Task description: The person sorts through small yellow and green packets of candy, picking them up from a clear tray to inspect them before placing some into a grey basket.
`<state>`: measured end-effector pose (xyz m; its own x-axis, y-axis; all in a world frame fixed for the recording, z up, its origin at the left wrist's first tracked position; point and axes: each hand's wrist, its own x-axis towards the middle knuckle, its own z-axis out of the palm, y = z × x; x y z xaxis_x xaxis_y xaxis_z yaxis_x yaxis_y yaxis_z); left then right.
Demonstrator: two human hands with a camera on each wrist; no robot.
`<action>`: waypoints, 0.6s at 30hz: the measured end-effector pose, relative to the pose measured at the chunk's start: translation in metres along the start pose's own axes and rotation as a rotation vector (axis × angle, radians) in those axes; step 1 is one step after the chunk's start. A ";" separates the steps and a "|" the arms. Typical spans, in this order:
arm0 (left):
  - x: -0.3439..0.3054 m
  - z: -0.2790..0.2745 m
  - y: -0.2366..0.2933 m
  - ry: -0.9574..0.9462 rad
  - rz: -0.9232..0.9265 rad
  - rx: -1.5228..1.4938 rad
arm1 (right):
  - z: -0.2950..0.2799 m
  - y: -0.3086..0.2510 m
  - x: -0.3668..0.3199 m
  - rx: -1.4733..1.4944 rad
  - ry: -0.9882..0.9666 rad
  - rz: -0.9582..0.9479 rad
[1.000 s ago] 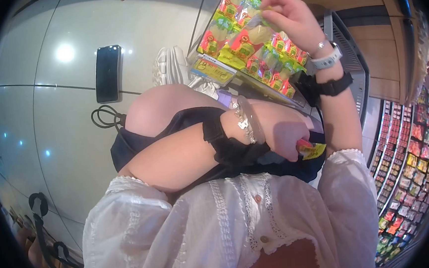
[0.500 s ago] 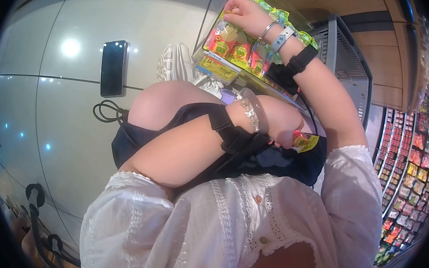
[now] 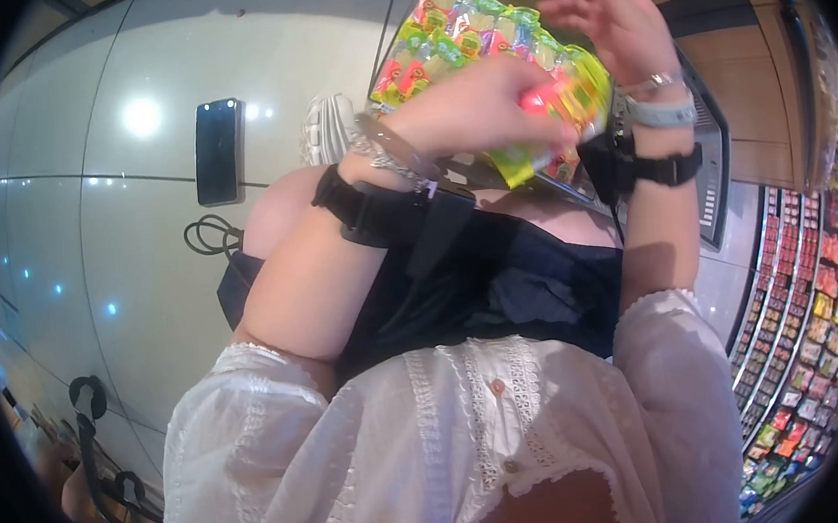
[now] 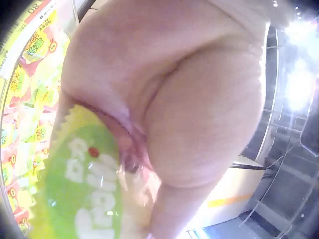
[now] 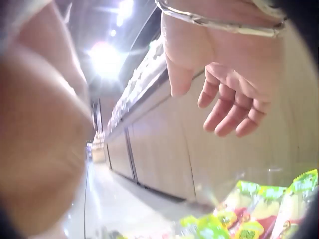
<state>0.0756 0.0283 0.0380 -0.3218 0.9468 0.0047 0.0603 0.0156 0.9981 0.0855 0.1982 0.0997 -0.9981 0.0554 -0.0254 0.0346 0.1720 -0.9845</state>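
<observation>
In the head view my left hand [image 3: 471,107] reaches over a clear display box filled with bright candy packets [image 3: 433,42]. It holds a yellow, green and red candy packet [image 3: 573,105], blurred here. Close up in the left wrist view, the curled fingers grip this Trolli candy packet [image 4: 82,184] by its upper part, and its green label faces the camera. Beyond the box's far right side, my right hand [image 3: 611,20] is raised with loosely bent fingers and nothing in them. The right wrist view shows that hand [image 5: 224,74] above the packets [image 5: 264,214].
A phone [image 3: 218,151] lies on the tiled floor [image 3: 126,233] at the left, near a dark cord loop [image 3: 213,235]. A grey basket [image 3: 713,153] stands right of the box, beside a wooden cabinet [image 3: 739,108]. Shelves of packaged goods [image 3: 813,331] line the right.
My left hand has moved from my lap up over the box, bringing its candy packet. My right hand first reached left over the packets, then drew back right and its fingers opened.
</observation>
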 end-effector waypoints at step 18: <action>0.021 -0.020 -0.025 0.466 -0.003 -0.307 | -0.037 0.064 -0.066 0.243 0.174 0.076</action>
<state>0.0485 0.0412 0.0148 -0.7094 0.7036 -0.0408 -0.1970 -0.1423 0.9700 0.1555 0.2417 0.0452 -0.9687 0.2307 -0.0912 0.0749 -0.0786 -0.9941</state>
